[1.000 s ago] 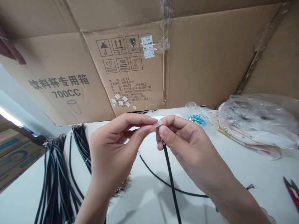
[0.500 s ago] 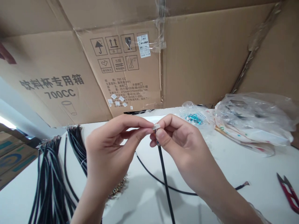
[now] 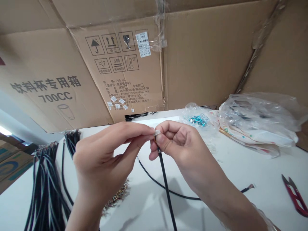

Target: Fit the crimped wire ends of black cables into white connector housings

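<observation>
- While both hands work at one joint, the step in hand looks like seating or checking a small white multi-pin connector (image 3: pixel 157 132) on the end of a black round cable (image 3: pixel 166 189).
- Left hand (image 3: pixel 101 157): grip clenched, fingertips pinching the connector from its left side.
- Right hand (image 3: pixel 183 144): grip clenched, thumb and forefinger closed on the connector and cable end from the right.
- Connector sits in the air between the hands, above a white surface (image 3: pixel 228 179), not touching it.
- Cable's long axis drops from the connector towards the person, tilted slightly to the right; the connector's exact facing is hidden by the fingers.
- Judgement: the next move calls for a steady, aligned pinch at the joint, with no sideways load.
- Left of the hands: a bundle of black cables (image 3: pixel 47 189) and a scatter of small metal terminals (image 3: pixel 116 197).
- Right: red-handled thread snips (image 3: pixel 295 199) and a clear plastic bag (image 3: pixel 257 115).
</observation>
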### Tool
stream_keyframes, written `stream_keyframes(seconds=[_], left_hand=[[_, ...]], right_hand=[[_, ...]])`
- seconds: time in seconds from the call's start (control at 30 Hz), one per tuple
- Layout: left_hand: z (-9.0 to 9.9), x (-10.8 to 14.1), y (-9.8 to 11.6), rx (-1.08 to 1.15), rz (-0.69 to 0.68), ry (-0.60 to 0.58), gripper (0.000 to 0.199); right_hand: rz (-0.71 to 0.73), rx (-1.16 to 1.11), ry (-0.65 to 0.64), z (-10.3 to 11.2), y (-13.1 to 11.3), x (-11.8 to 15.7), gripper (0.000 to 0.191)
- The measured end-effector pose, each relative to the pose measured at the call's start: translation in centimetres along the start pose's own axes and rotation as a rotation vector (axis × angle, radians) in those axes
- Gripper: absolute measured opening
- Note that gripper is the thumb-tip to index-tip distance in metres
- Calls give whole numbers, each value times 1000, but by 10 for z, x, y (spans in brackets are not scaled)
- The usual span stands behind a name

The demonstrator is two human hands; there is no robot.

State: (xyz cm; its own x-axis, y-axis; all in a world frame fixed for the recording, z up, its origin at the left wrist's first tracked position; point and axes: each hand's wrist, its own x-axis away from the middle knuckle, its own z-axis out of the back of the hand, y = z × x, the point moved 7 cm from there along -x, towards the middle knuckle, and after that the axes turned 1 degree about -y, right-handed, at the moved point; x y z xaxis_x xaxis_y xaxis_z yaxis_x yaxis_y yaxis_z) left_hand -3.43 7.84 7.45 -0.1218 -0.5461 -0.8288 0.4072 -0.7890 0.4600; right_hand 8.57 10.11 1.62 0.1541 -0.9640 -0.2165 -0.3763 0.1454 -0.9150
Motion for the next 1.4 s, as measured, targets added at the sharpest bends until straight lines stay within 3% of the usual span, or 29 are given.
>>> stream_keyframes(seconds=[0.17, 0.5, 0.73, 0.87, 1.07, 1.4], left_hand=[[-1, -2, -2, -2, -13, -65, 23], [-3, 4, 0, -73, -286, -190, 23], [0, 2, -7, 54, -113, -117, 21], [0, 1, -13, 139, 40, -139, 19], [-5, 3, -26, 240, 258, -324, 16], [-12, 10, -25, 60, 310, -577, 11]], right_hand=[[-29, -27, -14, 1, 6, -3, 23], [-40, -69, -72, -5, 9, 0, 24], [15, -38, -98, -5, 2, 2, 19], [31, 82, -91, -2, -8, 4, 18], [25, 350, -91, 3, -15, 9, 14], [-19, 712, -157, 11, -14, 11, 21]])
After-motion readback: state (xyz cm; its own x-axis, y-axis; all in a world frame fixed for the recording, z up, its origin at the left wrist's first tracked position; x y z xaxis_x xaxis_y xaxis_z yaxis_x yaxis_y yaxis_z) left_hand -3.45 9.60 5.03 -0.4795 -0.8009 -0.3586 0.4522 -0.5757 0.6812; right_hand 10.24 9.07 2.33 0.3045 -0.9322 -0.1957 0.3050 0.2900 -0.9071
